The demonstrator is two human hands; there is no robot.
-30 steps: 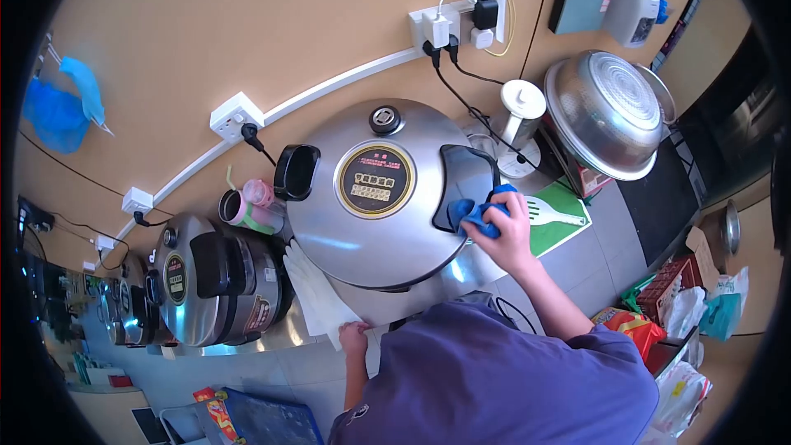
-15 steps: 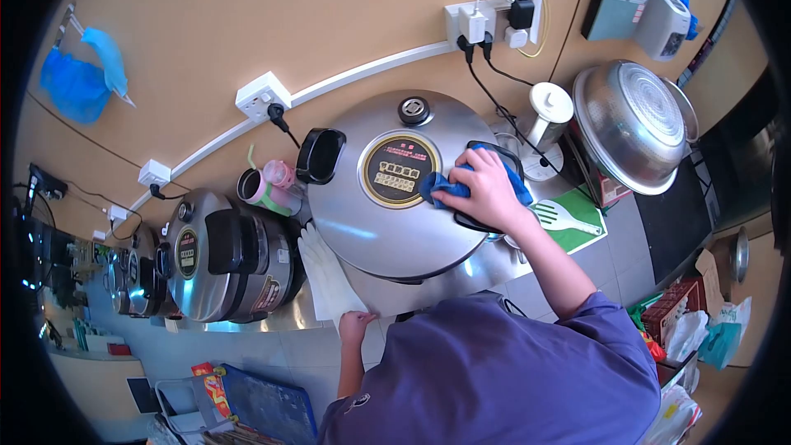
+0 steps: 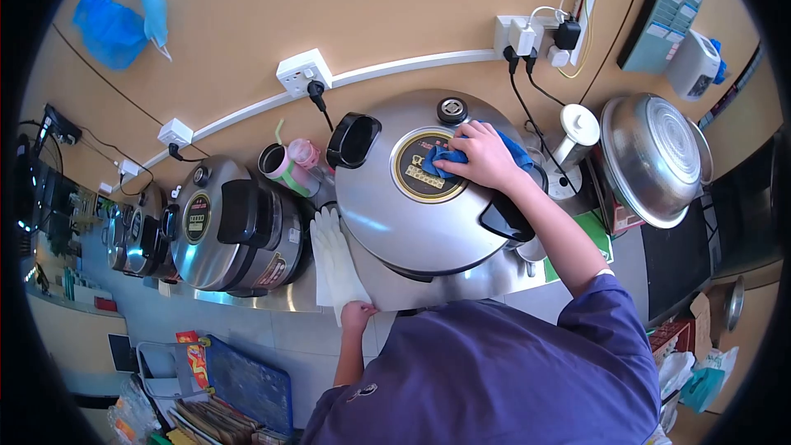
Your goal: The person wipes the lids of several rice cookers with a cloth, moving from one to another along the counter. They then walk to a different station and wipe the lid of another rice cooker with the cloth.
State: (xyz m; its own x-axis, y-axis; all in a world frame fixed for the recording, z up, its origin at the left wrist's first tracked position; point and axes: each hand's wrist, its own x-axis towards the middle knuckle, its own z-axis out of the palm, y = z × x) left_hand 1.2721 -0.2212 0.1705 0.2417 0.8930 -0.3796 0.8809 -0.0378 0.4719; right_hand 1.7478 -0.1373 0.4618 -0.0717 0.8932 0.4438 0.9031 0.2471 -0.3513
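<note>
My right hand (image 3: pixel 484 158) is closed on a blue cloth (image 3: pixel 517 148) and presses it against the lid of a large steel rice cooker (image 3: pixel 371 213). Part of the cloth lies over the round black-and-gold label (image 3: pixel 428 180). At the front edge of the steel counter (image 3: pixel 404 292), my left hand (image 3: pixel 357 315) has its fingers curled over the rim. Beside that hand lie pale white gloves (image 3: pixel 335 255), their lower end touching or very near it.
A second rice cooker (image 3: pixel 239 227) stands left, next to a pink cup (image 3: pixel 303 156). To the right are a white-lidded jug (image 3: pixel 579 128), an upturned steel basin (image 3: pixel 655 156) and a green mat (image 3: pixel 595 231). Plugged cords hang from a wall socket (image 3: pixel 527 37).
My right hand has slid the cloth up the lid, from the label's lower right side onto its upper right part. The view has shifted; my left hand stays at the counter edge.
</note>
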